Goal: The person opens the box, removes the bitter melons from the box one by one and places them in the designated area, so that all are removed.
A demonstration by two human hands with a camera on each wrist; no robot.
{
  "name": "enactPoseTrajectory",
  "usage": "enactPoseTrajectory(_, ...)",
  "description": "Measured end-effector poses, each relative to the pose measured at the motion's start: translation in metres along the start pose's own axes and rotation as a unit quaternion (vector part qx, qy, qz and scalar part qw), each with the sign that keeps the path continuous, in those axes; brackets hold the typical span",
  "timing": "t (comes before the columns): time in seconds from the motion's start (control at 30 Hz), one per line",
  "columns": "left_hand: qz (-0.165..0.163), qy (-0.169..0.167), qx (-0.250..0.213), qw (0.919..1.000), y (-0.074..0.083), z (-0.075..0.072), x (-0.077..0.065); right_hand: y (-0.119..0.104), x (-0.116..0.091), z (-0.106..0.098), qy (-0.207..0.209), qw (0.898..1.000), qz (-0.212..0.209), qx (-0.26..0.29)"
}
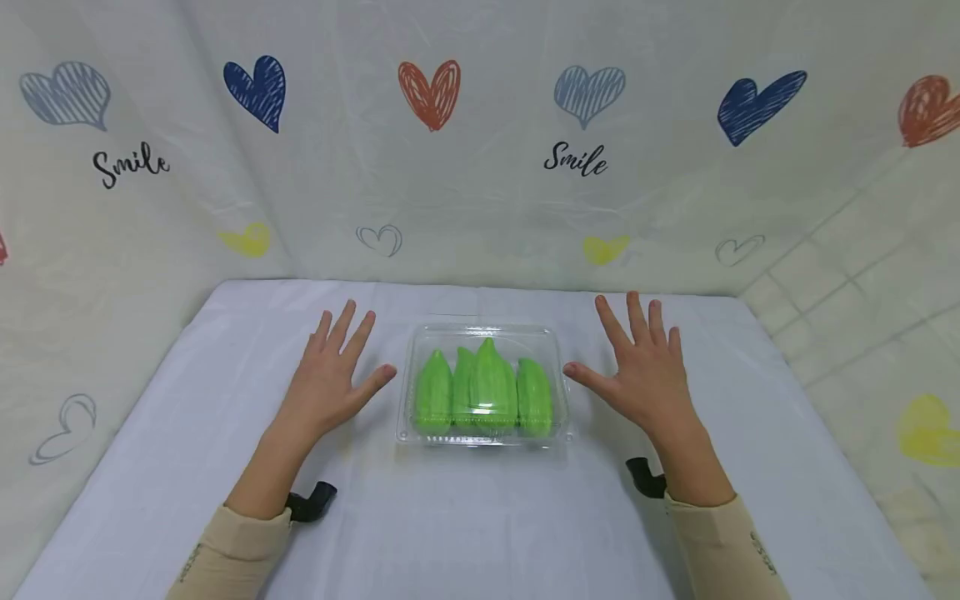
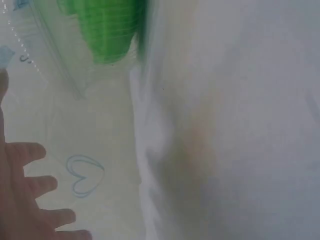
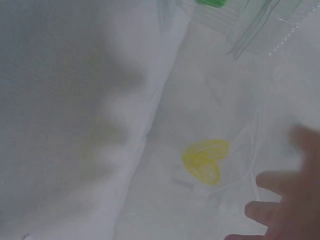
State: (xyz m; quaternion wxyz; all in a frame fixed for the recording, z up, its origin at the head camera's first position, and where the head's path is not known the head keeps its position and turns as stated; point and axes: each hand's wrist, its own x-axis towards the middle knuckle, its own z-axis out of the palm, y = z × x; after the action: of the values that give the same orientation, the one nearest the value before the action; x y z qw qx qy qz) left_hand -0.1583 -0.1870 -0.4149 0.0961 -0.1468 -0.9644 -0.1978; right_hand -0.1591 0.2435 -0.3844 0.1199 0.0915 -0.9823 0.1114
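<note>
A clear plastic clamshell box [image 1: 483,333] lies closed in the middle of the white-covered table in the head view. Inside it are several bright green, ridged, pointed pieces [image 1: 492,387], which look like toy vegetables or fruit. To the left of the box is my left hand [image 1: 330,375], fingers spread and holding nothing. My right hand [image 1: 645,371] is spread in the same way on the other side, its thumb close to the box's right edge. The left wrist view shows part of the box with a green piece [image 2: 112,30]; the right wrist view catches only a corner of the box [image 3: 240,25].
White cloth [image 1: 480,517] covers the table. Behind it hangs a pale curtain [image 1: 480,183] printed with hearts and the word Smile. A black wrist piece [image 1: 311,502] sticks out from the left sleeve, and another black piece [image 1: 645,478] from the right.
</note>
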Motion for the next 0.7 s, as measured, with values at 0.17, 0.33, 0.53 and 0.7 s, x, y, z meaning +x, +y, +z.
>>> enactPoseTrajectory(0.17,-0.003,-0.017,-0.172,0.9849,0.005,0.003,0.002,-0.006,0.002,0.004,-0.016,0.999,-0.014,0.036)
enactPoseTrajectory(0.33,-0.012,-0.058,-0.330,0.9421,0.013,0.007,0.001,-0.018,0.000,0.007,-0.038,0.995,-0.039,0.078)
enactPoseTrajectory(0.53,-0.065,-0.121,-0.491,0.8601,0.019,0.009,-0.004,-0.037,-0.004,0.011,-0.070,0.986,-0.095,0.122)
enactPoseTrajectory(0.7,-0.101,-0.145,-0.543,0.8208,0.021,0.011,-0.006,-0.045,-0.009,0.009,-0.094,0.979,-0.110,0.140)
